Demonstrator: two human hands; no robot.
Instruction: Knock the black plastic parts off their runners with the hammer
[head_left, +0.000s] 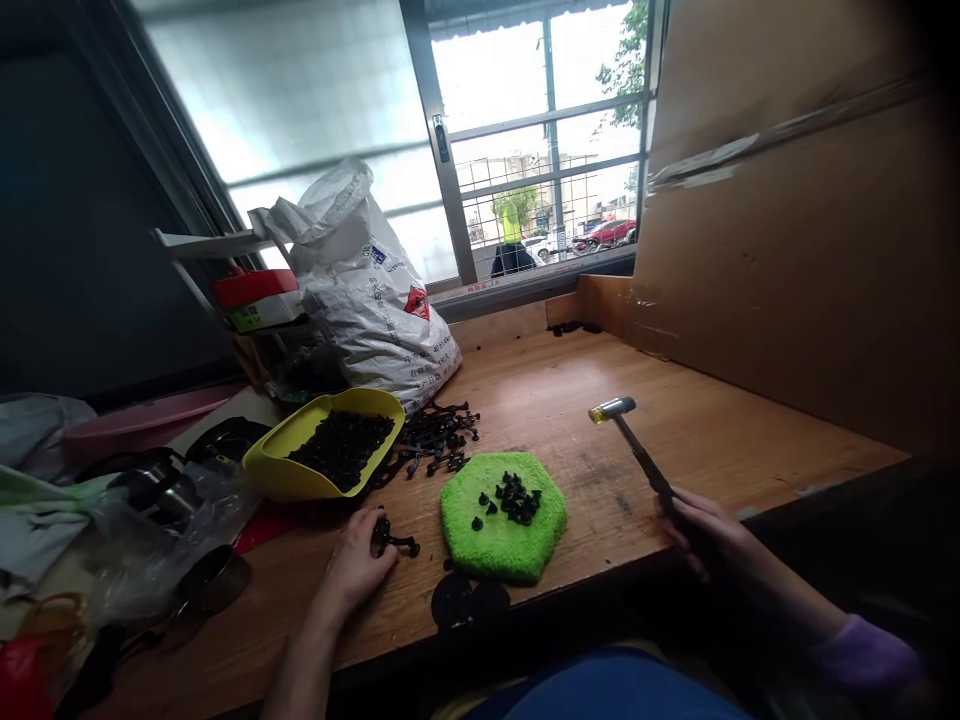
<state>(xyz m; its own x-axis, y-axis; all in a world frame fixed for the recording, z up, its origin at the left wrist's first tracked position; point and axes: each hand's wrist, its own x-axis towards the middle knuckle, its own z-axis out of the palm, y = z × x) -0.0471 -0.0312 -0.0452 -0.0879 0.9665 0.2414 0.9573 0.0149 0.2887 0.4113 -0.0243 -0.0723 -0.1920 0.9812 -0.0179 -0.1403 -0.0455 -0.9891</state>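
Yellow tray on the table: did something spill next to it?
Maybe: beside the yellow tray, loose black pieces lie in a messy heap on the wooden table. That looks untidy, but I can't tell whether they spilled or were put there.

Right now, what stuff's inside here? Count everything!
Table: 1, brown, middle
Pad: 1, green, on table
Small pieces: many, black, on pad
Scoop: 1, yellow, left of pad
Scoop pieces: many, black, inside scoop
Loose parts: many, black, right of scoop
Discs: 2, black, by pad
Sack: 1, white, behind scoop
Box: 1, red and white, by sack
Basin: 1, pink, left
Clutter: count unclear, mixed colours, left
Cardboard: 1, brown, right
Window frame: 1, grey, back
Hammer: 1, dark and yellow, right
Left grip: 1, bare, touching black part
Right grip: 1, bare, holding hammer
Sleeve: 1, purple, right arm
Lap: 1, blue, bottom
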